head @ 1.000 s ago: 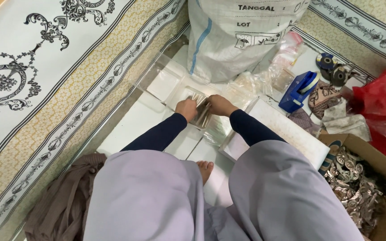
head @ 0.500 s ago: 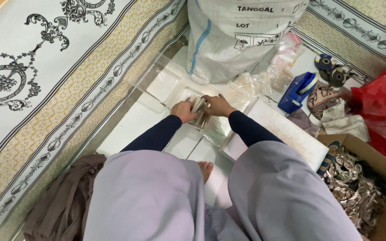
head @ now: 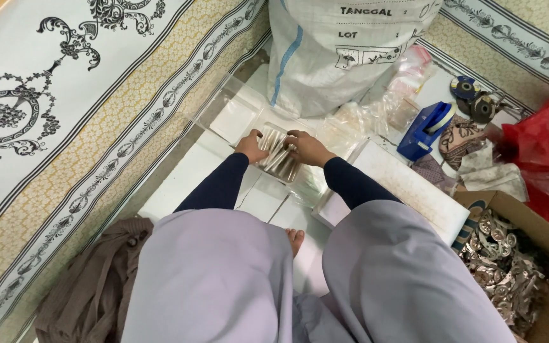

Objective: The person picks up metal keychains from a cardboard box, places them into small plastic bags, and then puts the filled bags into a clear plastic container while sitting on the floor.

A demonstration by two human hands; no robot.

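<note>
White floor tiles [head: 179, 184] lie underneath; left hand [head: 251, 145] and right hand [head: 307, 148] both clasp a clear packet of pale sticks [head: 277, 154].

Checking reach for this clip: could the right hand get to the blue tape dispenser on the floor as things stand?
Probably yes. The right hand is on the bundle of pale metal pieces; the blue tape dispenser sits to its right, with only crumpled clear plastic bags between them.
</note>
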